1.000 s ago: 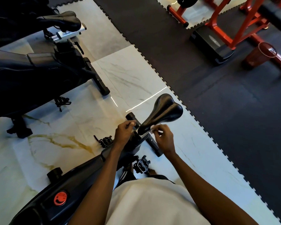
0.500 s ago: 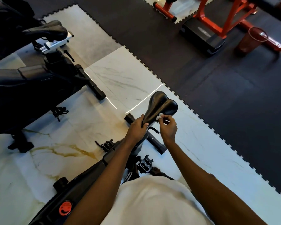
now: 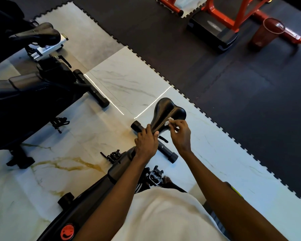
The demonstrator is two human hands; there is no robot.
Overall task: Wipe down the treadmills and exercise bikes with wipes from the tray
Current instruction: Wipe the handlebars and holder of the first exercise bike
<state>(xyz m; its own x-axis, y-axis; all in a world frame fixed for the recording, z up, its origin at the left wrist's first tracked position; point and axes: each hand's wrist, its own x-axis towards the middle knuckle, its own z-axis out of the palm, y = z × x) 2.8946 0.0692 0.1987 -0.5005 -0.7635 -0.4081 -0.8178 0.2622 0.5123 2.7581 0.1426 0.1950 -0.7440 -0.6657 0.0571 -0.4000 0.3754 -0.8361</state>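
Both arms reach forward over the bike [image 3: 94, 193]. The left hand [image 3: 146, 141] curls round the narrow nose of the saddle [image 3: 167, 110]. The right hand [image 3: 180, 134], fingers bent, pinches a small white wipe [image 3: 167, 122] against the saddle's right flank. Fingertips hide most of the wipe, and the frame edge cuts off the bike's front.

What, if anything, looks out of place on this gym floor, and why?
A red cup stands upright on the dark mat beside the orange frame: a loose container among equipment. Nothing looks spilled or broken.
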